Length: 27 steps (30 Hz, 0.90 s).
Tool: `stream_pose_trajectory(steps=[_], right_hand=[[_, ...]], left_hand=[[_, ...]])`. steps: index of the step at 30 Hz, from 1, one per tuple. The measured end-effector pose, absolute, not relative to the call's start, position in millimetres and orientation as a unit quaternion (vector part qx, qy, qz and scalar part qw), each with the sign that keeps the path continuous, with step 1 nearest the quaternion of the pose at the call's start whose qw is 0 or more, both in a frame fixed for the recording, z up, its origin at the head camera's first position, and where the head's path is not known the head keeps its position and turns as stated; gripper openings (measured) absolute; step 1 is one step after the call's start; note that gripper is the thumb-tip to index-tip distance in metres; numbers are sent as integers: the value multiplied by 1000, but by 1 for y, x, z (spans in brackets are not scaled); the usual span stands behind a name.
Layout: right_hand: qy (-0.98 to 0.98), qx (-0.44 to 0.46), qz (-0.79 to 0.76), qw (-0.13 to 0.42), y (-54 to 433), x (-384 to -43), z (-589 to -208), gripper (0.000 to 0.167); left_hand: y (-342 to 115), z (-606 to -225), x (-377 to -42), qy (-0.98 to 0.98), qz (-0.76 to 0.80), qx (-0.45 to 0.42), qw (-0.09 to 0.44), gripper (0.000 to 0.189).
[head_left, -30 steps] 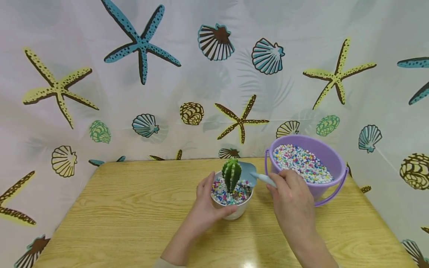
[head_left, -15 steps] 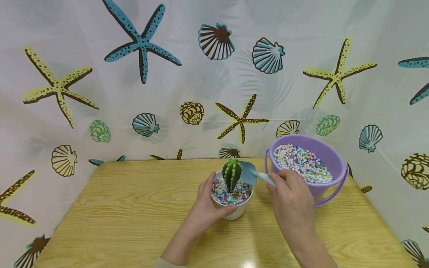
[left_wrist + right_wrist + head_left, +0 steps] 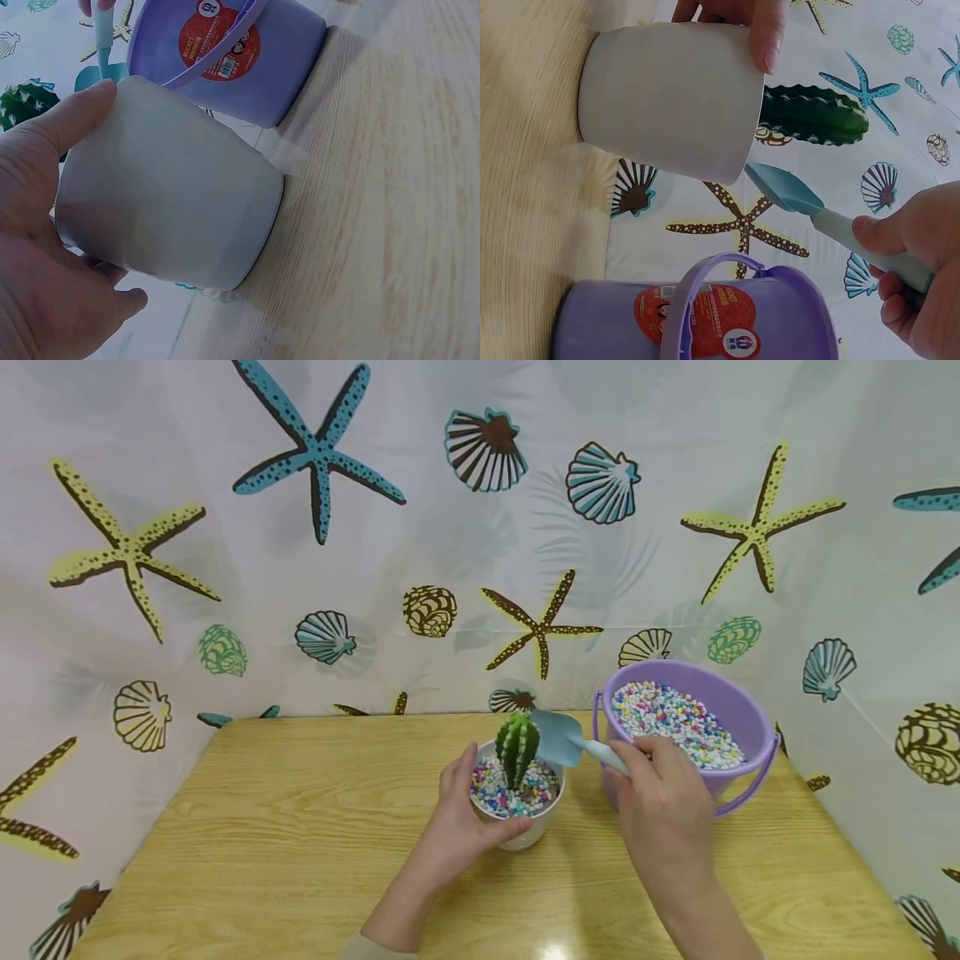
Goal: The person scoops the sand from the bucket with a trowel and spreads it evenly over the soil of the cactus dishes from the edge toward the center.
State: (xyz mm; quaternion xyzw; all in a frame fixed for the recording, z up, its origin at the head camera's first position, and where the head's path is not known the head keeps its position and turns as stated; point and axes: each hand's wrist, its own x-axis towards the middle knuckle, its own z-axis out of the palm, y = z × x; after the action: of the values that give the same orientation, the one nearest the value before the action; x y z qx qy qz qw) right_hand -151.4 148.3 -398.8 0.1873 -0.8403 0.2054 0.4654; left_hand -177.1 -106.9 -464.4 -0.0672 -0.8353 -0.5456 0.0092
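My left hand (image 3: 461,831) grips a white pot (image 3: 531,833) on the table, thumb at its near rim and fingers round the far left side. A green ribbed cactus (image 3: 517,752) stands upright in it, surrounded by small multicoloured pebbles (image 3: 498,792). To the right of the pot, my right hand (image 3: 667,806) holds a light blue toy shovel (image 3: 558,739) by its handle. The blade shows no pebbles on it in the head view; its tip is right at the pot rim in the right wrist view (image 3: 784,187).
A purple bucket (image 3: 723,697) with pebbles (image 3: 675,722) inside stands at the back right, its handle hanging down on the near side. Behind the wooden table (image 3: 300,827) hangs a curtain (image 3: 420,535) printed with starfish and shells.
My right hand has drawn the shovel slightly up and to the right, its blade lifting from the pot's rim. My left hand keeps its hold on the pot.
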Motion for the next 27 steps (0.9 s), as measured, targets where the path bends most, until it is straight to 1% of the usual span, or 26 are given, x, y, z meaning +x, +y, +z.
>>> stream_pose_trajectory(steps=[5, 9, 14, 20, 27], right_hand=[[-845, 182, 204, 460, 156, -149, -390, 33], [-836, 183, 216, 471, 163, -147, -381, 35], [-837, 182, 210, 470, 175, -145, -371, 36], [-857, 159, 207, 444, 193, -143, -359, 35], [-870, 125, 257, 403, 216, -139, -347, 31]], left_hand=[[-107, -464, -178, -833, -549, -66, 12, 135], [-107, -462, -177, -831, -553, -68, 13, 134], [-107, -461, -178, -824, -563, -67, 3, 134], [-107, -462, -177, -826, -559, -62, -5, 134], [-106, -462, -178, -833, -549, -70, -6, 133]])
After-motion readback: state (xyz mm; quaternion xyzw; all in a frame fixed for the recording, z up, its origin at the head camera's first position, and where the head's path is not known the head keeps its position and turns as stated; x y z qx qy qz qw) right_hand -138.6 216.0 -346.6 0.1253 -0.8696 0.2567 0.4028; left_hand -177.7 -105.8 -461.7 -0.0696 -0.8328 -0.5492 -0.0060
